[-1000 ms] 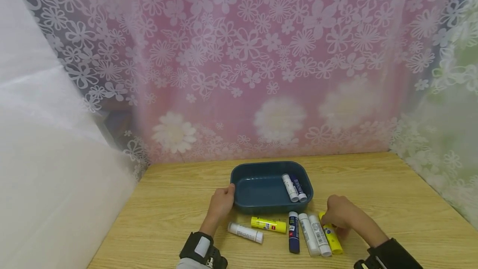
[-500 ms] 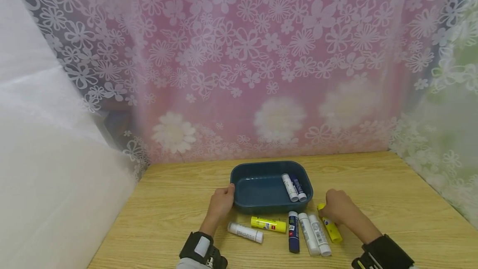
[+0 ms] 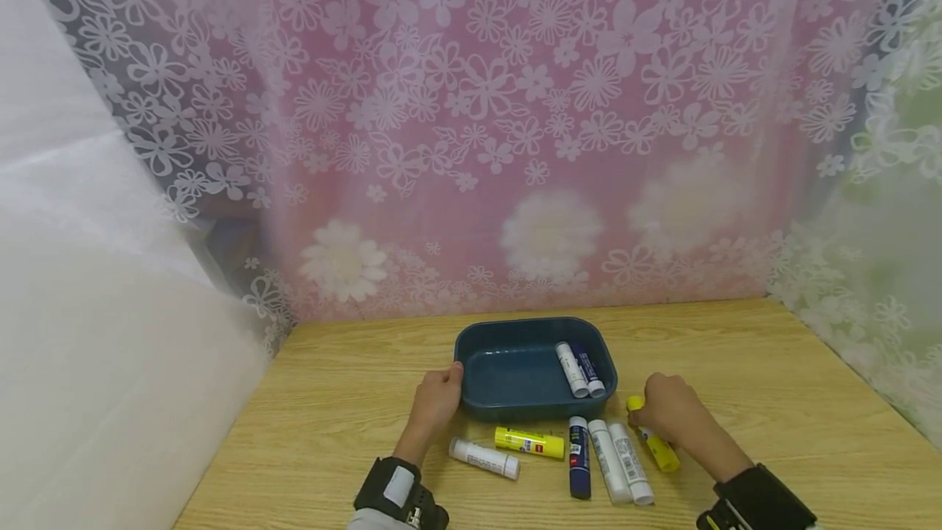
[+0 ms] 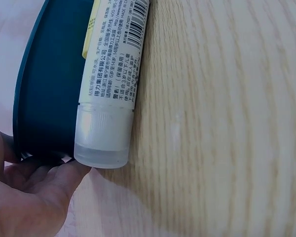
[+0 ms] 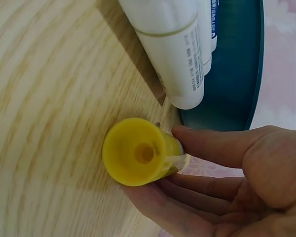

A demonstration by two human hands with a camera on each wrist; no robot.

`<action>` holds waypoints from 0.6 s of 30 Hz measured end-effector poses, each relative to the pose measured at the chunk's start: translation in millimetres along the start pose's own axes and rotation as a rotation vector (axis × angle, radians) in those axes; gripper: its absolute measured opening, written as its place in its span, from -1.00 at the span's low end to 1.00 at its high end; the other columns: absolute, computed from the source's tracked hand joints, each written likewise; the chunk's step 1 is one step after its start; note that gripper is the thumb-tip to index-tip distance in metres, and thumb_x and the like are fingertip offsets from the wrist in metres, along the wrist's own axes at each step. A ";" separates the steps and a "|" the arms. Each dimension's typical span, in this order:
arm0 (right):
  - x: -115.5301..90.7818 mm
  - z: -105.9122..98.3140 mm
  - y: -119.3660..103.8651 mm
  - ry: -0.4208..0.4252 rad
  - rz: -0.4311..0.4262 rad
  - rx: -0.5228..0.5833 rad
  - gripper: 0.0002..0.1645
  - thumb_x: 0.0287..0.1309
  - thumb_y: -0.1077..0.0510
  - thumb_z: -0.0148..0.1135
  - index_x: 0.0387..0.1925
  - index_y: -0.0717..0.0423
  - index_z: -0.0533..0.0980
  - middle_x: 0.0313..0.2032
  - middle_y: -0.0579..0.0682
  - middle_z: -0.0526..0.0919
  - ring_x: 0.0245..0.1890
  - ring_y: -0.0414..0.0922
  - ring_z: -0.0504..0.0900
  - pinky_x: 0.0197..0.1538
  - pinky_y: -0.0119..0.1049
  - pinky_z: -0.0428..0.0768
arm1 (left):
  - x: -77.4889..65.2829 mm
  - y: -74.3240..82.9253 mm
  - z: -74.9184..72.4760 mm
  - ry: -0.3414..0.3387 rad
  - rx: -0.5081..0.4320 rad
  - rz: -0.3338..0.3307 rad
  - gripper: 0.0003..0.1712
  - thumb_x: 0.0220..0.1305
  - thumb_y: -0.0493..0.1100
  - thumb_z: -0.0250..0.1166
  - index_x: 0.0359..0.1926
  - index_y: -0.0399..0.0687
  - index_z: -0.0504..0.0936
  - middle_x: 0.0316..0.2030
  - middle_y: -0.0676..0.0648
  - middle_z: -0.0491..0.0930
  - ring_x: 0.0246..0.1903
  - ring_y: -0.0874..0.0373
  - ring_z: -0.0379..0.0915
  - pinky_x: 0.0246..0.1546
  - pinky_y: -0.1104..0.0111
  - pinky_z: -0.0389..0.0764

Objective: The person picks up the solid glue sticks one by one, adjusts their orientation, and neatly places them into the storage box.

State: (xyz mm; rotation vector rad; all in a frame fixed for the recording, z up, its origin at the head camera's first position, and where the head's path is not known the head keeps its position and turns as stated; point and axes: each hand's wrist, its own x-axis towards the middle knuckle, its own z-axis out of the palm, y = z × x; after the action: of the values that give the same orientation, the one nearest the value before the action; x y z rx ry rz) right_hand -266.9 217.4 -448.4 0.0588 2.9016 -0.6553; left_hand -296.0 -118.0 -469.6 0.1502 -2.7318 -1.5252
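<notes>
My right hand [image 3: 673, 409] pinches a yellow glue stick [image 3: 658, 450] between thumb and fingers, to the right of a row of glue sticks. The round hollow end of this yellow glue stick [image 5: 135, 152] faces the camera in the right wrist view. My left hand [image 3: 436, 399] grips the left end of a dark blue-green plastic tray [image 3: 508, 413], thumb at the rim. Inside the tray, at its right end, lie a white glue stick [image 3: 571, 370] and a dark blue one [image 3: 589, 370].
In front of the tray lie a white glue stick [image 3: 483, 458], a yellow glue stick [image 3: 528, 442], a dark blue glue stick [image 3: 579, 456] and two more white glue sticks [image 3: 609, 460] side by side. A flowered curtain [image 3: 530, 145] hangs behind the wooden table [image 3: 353, 399].
My right hand has moved the yellow glue stick away from the white ones, a little farther back and to the right. The left hand and the tray have stayed in place.
</notes>
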 end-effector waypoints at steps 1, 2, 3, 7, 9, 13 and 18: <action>0.0 -0.2 -0.1 0.003 -0.004 -0.001 -0.65 0.08 0.16 0.45 -0.40 0.39 0.51 -0.53 0.05 0.50 -0.57 -0.11 0.54 -0.54 -0.37 0.52 | 0.0 -0.2 0.0 0.001 -0.001 -0.003 -0.48 0.59 0.04 -0.02 0.10 -0.26 0.70 -0.30 -0.09 0.54 -0.27 0.06 0.42 -0.35 0.28 0.32; 0.0 -0.3 -0.2 0.006 -0.008 -0.003 -0.65 0.07 0.16 0.45 -0.40 0.39 0.51 -0.53 0.05 0.50 -0.57 -0.11 0.53 -0.54 -0.36 0.51 | 0.0 -0.3 -0.1 0.003 0.002 0.000 -0.47 0.59 0.04 -0.02 0.10 -0.26 0.70 -0.28 -0.10 0.55 -0.27 0.06 0.42 -0.35 0.28 0.32; 0.0 -0.5 -0.3 0.008 -0.011 -0.003 -0.65 0.07 0.16 0.45 -0.40 0.38 0.51 -0.53 0.05 0.50 -0.56 -0.11 0.53 -0.53 -0.36 0.51 | 0.0 -0.3 -0.1 0.005 0.001 -0.003 -0.47 0.59 0.04 -0.02 0.09 -0.26 0.70 -0.29 -0.10 0.55 -0.27 0.05 0.42 -0.35 0.28 0.32; -0.6 -0.7 -1.1 0.011 -0.015 -0.007 -0.67 0.08 0.16 0.44 -0.42 0.37 0.51 -0.54 0.04 0.49 -0.58 -0.11 0.53 -0.54 -0.37 0.51 | 0.5 -0.7 0.0 0.012 0.003 0.002 -0.47 0.59 0.05 -0.01 0.07 -0.26 0.71 -0.32 -0.10 0.56 -0.29 0.06 0.42 -0.36 0.29 0.33; -1.1 -0.8 -1.3 0.012 -0.015 -0.008 -0.67 0.08 0.16 0.44 -0.43 0.37 0.51 -0.55 0.04 0.50 -0.58 -0.12 0.54 -0.55 -0.37 0.52 | 1.0 -0.7 0.4 0.011 0.000 -0.001 -0.47 0.59 0.05 -0.01 0.09 -0.25 0.71 -0.27 -0.10 0.59 -0.26 0.06 0.43 -0.34 0.29 0.34; -1.3 -0.7 -1.1 0.015 -0.014 -0.009 -0.66 0.08 0.15 0.44 -0.42 0.38 0.52 -0.54 0.05 0.50 -0.57 -0.11 0.54 -0.54 -0.36 0.52 | 0.9 -1.2 0.7 0.013 0.000 -0.003 -0.47 0.59 0.05 -0.01 0.12 -0.25 0.69 -0.14 -0.12 0.65 -0.20 0.06 0.44 -0.27 0.26 0.39; -1.7 -0.5 -0.4 0.011 -0.006 0.002 -0.67 0.08 0.15 0.43 -0.44 0.35 0.50 -0.54 0.06 0.49 -0.57 -0.11 0.54 -0.54 -0.36 0.53 | 0.9 -1.7 1.0 0.011 0.000 -0.005 -0.48 0.59 0.04 -0.02 0.10 -0.24 0.70 -0.23 -0.10 0.60 -0.23 0.05 0.43 -0.31 0.27 0.35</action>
State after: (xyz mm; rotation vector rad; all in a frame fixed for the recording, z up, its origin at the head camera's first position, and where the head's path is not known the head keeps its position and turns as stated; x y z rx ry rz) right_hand -265.3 217.3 -447.6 0.0544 2.9126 -0.6607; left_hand -296.8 -118.1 -471.6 0.1655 -2.7246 -1.5214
